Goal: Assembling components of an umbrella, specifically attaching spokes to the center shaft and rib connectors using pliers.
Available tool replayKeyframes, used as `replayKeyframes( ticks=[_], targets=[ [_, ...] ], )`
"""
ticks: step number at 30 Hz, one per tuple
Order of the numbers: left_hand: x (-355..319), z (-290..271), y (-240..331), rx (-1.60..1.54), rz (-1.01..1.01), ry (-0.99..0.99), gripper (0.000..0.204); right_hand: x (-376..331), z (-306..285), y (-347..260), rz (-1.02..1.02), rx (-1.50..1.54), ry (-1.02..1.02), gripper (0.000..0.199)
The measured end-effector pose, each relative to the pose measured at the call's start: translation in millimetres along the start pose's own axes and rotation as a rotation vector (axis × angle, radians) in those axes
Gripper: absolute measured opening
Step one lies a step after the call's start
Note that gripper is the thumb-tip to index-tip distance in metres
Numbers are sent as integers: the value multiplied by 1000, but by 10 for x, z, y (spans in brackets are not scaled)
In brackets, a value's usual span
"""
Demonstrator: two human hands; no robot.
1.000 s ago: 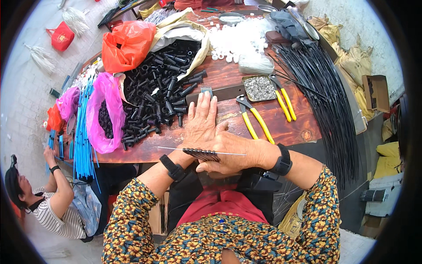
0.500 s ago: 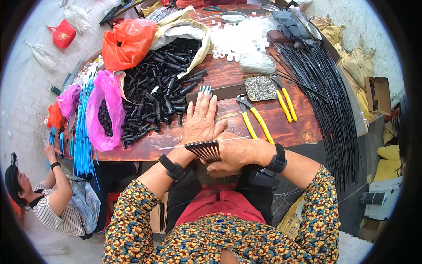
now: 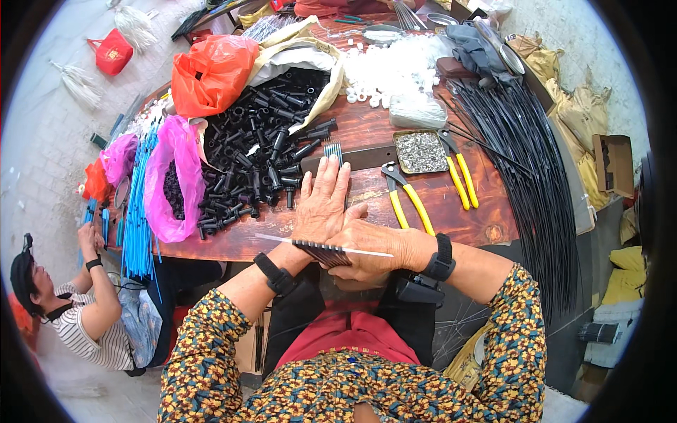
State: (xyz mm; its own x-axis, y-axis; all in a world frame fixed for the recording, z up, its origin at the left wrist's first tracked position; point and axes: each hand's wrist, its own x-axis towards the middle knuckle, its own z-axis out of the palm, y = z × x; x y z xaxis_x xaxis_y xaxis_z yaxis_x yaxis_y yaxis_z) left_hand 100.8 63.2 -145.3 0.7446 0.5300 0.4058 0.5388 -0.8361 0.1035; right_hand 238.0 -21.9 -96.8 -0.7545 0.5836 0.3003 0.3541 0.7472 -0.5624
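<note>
My left hand (image 3: 321, 201) lies flat at the table's front edge, fingers stretched forward and slightly apart. Its fingertips rest by a row of thin metal prongs (image 3: 332, 149) at a dark metal bar (image 3: 369, 156). Crossing beside the left wrist, my right hand (image 3: 370, 243) is closed around a fan of thin black rods (image 3: 321, 252). A thin pale wire (image 3: 273, 239) runs along the rods' ends and sticks out on both sides. What lies under my left palm is hidden. Yellow-handled pliers (image 3: 409, 197) lie just right of my hands.
Black tubular parts (image 3: 271, 155) spill from a cloth sack at left, beside a pink bag (image 3: 166, 211) and an orange bag (image 3: 215, 74). Small metal pieces fill a tin (image 3: 421, 151) near more pliers (image 3: 462, 176). Long black rods (image 3: 522, 169) overhang the right side. A co-worker (image 3: 84, 317) sits at left.
My right hand has turned, so the fan of rods lies flatter and the wire now slopes down to the right. My left hand stays flat. The whole view has shifted slightly.
</note>
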Motion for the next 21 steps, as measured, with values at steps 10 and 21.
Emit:
replayKeyframes(
  ticks=[10,21],
  targets=[
    [7,-135,42,8,-26,-32,79,-345,-1181,180,226,110,-156,47],
    [40,-206,102,-69,-37,-85,77,-828,-1664,1386,794,-720,318,11]
  ],
)
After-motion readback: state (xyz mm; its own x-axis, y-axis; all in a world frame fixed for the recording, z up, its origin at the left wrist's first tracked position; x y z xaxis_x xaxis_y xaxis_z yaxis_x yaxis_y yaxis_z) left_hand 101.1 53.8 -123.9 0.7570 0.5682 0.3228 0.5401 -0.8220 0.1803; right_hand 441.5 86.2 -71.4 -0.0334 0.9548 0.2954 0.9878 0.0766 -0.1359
